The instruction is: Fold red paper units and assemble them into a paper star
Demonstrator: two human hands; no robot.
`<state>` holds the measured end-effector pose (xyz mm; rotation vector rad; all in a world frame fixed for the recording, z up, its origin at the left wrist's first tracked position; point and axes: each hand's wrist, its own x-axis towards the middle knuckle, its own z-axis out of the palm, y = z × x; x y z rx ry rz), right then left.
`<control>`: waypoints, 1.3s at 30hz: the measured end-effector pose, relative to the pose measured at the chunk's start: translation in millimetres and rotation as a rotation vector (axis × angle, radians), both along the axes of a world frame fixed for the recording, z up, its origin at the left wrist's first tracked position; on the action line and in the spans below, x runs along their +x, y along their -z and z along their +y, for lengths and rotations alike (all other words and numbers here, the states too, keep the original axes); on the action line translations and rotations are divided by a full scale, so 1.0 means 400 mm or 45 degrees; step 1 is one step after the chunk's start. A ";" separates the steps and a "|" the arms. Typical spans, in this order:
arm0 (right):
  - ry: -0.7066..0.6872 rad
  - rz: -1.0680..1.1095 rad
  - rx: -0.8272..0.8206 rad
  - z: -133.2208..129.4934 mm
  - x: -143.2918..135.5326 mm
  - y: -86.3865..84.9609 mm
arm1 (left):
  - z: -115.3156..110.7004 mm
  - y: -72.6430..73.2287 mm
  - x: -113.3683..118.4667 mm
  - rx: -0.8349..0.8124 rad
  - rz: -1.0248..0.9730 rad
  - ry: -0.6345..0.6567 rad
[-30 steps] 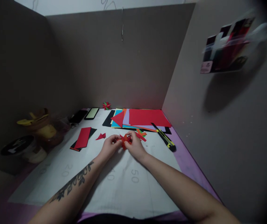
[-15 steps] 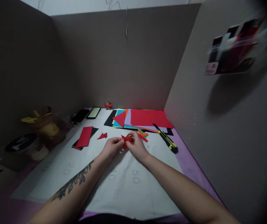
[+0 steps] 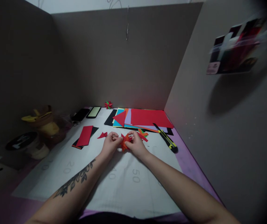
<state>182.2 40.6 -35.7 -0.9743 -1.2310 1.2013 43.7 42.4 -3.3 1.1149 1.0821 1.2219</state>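
Note:
Between my hands is a folded paper star (image 3: 125,143) in red and orange, held just over the white sheet. My left hand (image 3: 111,142) pinches its left points between thumb and fingers. On the other side my right hand (image 3: 136,143) grips the star, thumb on its front and fingers behind. A small folded red paper piece (image 3: 102,135) lies to the left of my left hand. Just beyond my right hand are several red, orange and green paper strips (image 3: 143,135), partly covered by the hand.
Coloured paper sheets (image 3: 150,117) are stacked at the back, near a yellow-black utility knife (image 3: 167,140). Red and black paper pieces (image 3: 85,136), two phones (image 3: 93,112) and a finished red-green star (image 3: 108,105) lie left. A tub (image 3: 27,144) stands by the left wall.
My left hand has shifted its hold, its fingers lifting and curling higher. The star has turned slightly, so more of its orange points show. My right hand stays nearly in place.

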 end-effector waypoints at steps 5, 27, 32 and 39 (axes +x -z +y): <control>-0.030 0.054 -0.050 -0.002 -0.002 0.002 | 0.001 -0.005 -0.006 0.005 0.068 -0.026; -0.115 0.157 -0.176 -0.012 0.009 -0.031 | -0.004 -0.008 -0.027 0.049 0.157 0.136; -0.150 0.043 -0.152 -0.018 0.015 -0.029 | -0.010 -0.007 -0.027 0.107 0.304 0.242; -0.094 0.127 -0.216 -0.010 0.012 -0.029 | 0.053 -0.034 -0.110 0.284 0.587 -0.079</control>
